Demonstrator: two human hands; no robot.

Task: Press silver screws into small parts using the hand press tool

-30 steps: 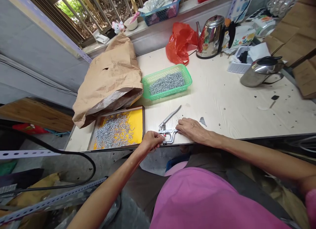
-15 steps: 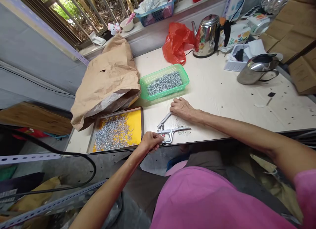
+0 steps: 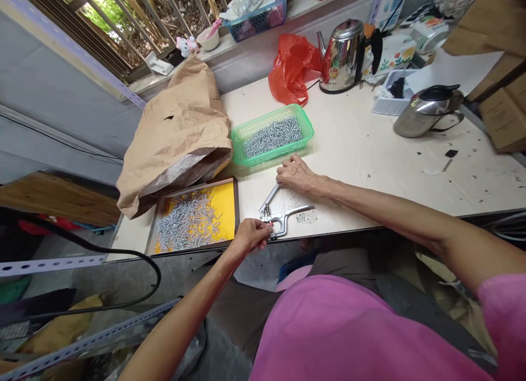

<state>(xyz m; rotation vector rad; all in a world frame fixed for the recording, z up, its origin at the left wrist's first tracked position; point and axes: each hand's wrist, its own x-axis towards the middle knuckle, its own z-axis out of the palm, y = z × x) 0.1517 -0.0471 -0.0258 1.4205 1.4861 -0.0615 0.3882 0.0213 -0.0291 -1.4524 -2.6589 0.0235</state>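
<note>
Moved right hand [image 3: 296,175] from near handle to raised far handle of hand-press pliers [image 3: 292,211] at near edge of table [image 3: 370,167], grasp there unclear, pinching tool head shut in left hand [image 3: 251,236] for steadiness.

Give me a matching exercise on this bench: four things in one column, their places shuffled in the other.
1. green basket
2. yellow tray
3. red bag
4. hand tool

A. beside the steel kettle
B. at the near edge of the table, gripped by the left hand
C. just beyond the right hand
D. in front of the brown paper bag

Pairs: 1-C, 2-D, 3-A, 4-B
</note>
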